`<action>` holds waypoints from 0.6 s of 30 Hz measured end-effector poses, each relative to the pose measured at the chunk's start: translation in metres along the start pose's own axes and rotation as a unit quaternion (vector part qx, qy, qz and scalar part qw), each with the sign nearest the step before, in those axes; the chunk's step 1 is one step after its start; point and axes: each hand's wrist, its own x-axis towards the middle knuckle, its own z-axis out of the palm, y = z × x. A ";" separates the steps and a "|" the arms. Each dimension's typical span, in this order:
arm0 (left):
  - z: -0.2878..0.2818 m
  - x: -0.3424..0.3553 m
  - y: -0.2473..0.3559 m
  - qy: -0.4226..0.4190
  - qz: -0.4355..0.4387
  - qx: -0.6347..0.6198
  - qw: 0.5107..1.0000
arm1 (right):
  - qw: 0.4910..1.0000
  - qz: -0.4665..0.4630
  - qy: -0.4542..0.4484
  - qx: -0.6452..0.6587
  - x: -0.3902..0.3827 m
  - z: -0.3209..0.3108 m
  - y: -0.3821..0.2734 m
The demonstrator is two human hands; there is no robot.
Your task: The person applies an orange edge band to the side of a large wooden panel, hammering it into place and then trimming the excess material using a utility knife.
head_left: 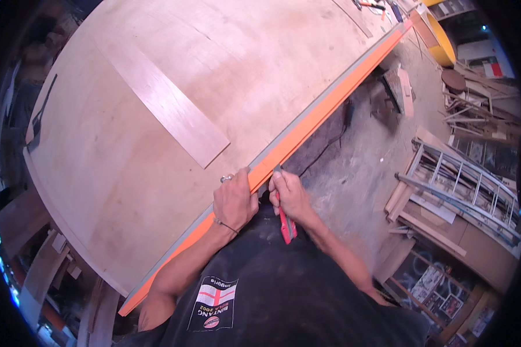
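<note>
A long orange strip with a grey border runs diagonally along the near edge of a large pale wooden tabletop. My left hand, with a ring and a thin bracelet, is closed over the strip at the table edge. Just to its right, my right hand grips a red utility knife. The knife's handle end points down toward my body, and its tip is beside the strip's outer edge. Part of the knife is hidden by my fingers. A flat wooden board lies on the tabletop.
A metal ladder lies on wood pieces at the right. A yellow curved object stands at the far right, near hand tools on the table. Curved wooden panels lean at the left.
</note>
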 end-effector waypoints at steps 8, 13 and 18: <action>0.005 -0.002 -0.005 0.002 -0.009 -0.013 1.000 | 0.995 0.053 -0.009 0.087 -0.002 -0.004 -0.013; 0.001 -0.002 -0.001 0.007 0.008 -0.003 1.000 | 0.992 0.076 -0.021 0.098 -0.007 -0.006 -0.027; 0.003 -0.002 -0.004 0.017 0.013 -0.008 1.000 | 0.989 0.107 -0.030 0.094 -0.006 -0.010 -0.034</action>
